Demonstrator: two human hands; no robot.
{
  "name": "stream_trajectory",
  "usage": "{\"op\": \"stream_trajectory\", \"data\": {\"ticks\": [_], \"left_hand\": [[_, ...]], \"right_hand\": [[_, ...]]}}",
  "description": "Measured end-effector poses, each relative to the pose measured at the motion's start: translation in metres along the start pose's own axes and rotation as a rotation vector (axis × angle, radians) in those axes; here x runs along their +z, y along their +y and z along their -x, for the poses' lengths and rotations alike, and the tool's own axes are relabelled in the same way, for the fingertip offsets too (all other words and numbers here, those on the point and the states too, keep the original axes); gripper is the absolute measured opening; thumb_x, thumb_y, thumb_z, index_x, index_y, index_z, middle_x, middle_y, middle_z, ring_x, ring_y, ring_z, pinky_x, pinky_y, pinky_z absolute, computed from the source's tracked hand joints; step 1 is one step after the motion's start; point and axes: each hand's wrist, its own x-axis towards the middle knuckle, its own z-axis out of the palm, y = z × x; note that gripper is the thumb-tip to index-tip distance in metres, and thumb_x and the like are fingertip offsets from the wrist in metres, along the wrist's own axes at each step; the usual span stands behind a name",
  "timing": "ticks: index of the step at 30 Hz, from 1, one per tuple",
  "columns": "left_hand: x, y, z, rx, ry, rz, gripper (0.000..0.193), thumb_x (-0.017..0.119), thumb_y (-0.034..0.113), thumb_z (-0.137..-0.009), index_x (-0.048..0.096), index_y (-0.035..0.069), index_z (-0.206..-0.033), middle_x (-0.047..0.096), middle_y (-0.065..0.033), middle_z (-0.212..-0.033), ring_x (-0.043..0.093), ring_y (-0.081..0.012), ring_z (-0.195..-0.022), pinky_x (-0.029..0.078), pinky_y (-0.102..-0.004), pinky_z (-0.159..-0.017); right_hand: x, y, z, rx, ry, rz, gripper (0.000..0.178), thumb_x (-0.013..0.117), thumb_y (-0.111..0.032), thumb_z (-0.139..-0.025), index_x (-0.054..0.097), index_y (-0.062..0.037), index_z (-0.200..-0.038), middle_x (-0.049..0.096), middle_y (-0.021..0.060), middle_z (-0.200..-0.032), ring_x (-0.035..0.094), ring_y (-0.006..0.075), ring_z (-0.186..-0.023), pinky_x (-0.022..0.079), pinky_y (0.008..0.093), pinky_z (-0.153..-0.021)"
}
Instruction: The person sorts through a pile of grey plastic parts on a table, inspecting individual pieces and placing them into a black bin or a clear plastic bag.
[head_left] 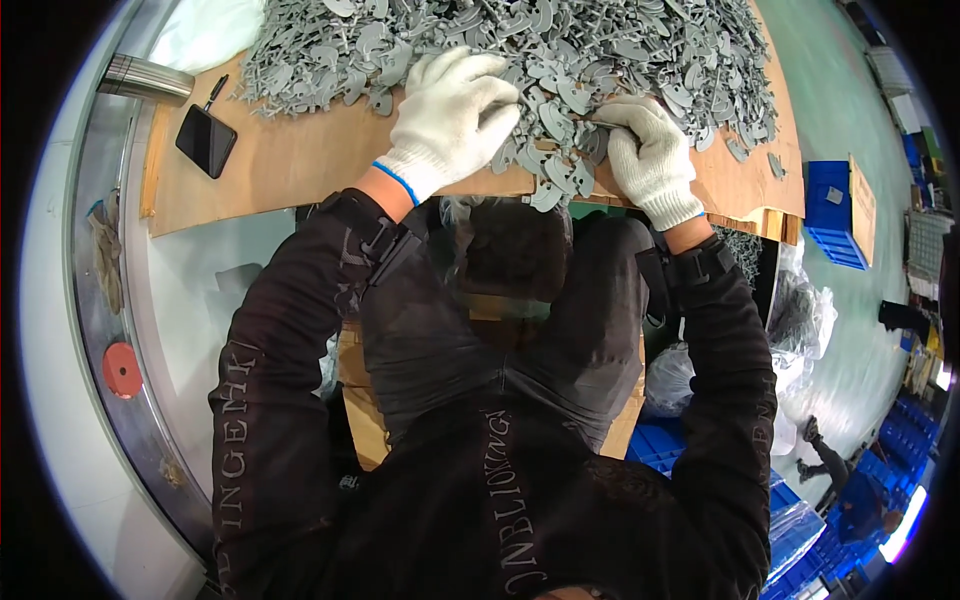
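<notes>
A heap of flat, curved grey metal pieces (570, 92) covers the far part of the wooden tabletop (290, 165). My left hand (445, 125), in a white knit glove with a blue cuff edge, lies at the heap's near side. Its fingers are bent and somewhat apart, and I see nothing held in them. To its right, my right hand (650, 160), gloved the same way, has its fingers curled in and closed on a grey metal piece (597, 123), mostly hidden by the glove. Between both hands, several loose pieces reach the table's near edge.
On the table's left lie a black phone (207, 140) and a metal cylinder (147, 80), near a white bag (208, 30). A blue bin (838, 215) stands on the floor at right. Clear plastic bags (790, 310) sit below the table. Another person (858, 500) is far right.
</notes>
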Motion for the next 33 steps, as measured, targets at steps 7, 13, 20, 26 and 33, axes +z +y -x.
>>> {"op": "stream_trajectory", "data": {"ticks": [7,13,20,26,33], "left_hand": [[-0.006,0.014,-0.005,0.215,0.005,0.051,0.030,0.079,0.037,-0.095,0.078,0.023,-0.122,0.066,-0.0048,-0.151,0.048,-0.0383,-0.153,0.029,-0.0638,-0.130],[-0.010,0.011,-0.004,0.242,-0.001,0.107,0.027,0.079,0.028,-0.095,0.078,0.021,-0.120,0.070,-0.0069,-0.144,0.054,-0.0376,-0.148,0.036,-0.0588,-0.128],[-0.004,0.001,-0.002,0.119,0.153,0.146,0.022,0.078,0.017,-0.093,0.080,0.019,-0.115,0.075,-0.0062,-0.135,0.065,-0.0354,-0.134,0.048,-0.0526,-0.118],[-0.013,-0.004,0.016,-0.093,0.101,0.094,0.021,0.077,0.022,-0.093,0.079,0.020,-0.114,0.074,-0.0028,-0.133,0.066,-0.0296,-0.130,0.048,-0.0509,-0.115],[-0.020,0.008,0.014,0.034,0.110,0.040,0.021,0.080,0.022,-0.091,0.080,0.021,-0.112,0.077,-0.0008,-0.126,0.070,-0.0310,-0.123,0.054,-0.0444,-0.108]], "right_hand": [[0.001,0.005,0.004,0.009,0.042,-0.067,0.028,0.064,0.003,-0.095,0.080,-0.0042,-0.116,0.078,0.0157,-0.122,0.077,0.0325,-0.110,0.060,0.0402,-0.100],[0.008,0.005,0.000,0.083,0.180,0.137,0.033,0.066,0.001,-0.097,0.078,-0.0066,-0.127,0.076,0.0162,-0.129,0.075,0.0312,-0.111,0.059,0.0382,-0.099],[0.003,0.008,0.010,0.308,0.215,0.130,0.037,0.069,-0.003,-0.097,0.076,-0.0085,-0.133,0.073,0.0153,-0.135,0.073,0.0304,-0.118,0.058,0.0387,-0.102],[-0.010,-0.004,0.031,0.091,0.087,0.197,0.051,0.078,-0.010,-0.092,0.069,-0.0079,-0.143,0.069,0.0178,-0.143,0.068,0.0364,-0.130,0.055,0.0431,-0.110],[-0.004,-0.014,0.027,0.094,0.037,0.306,0.062,0.085,-0.019,-0.090,0.065,-0.0072,-0.147,0.066,0.0201,-0.147,0.064,0.0401,-0.136,0.052,0.0472,-0.116]]}}
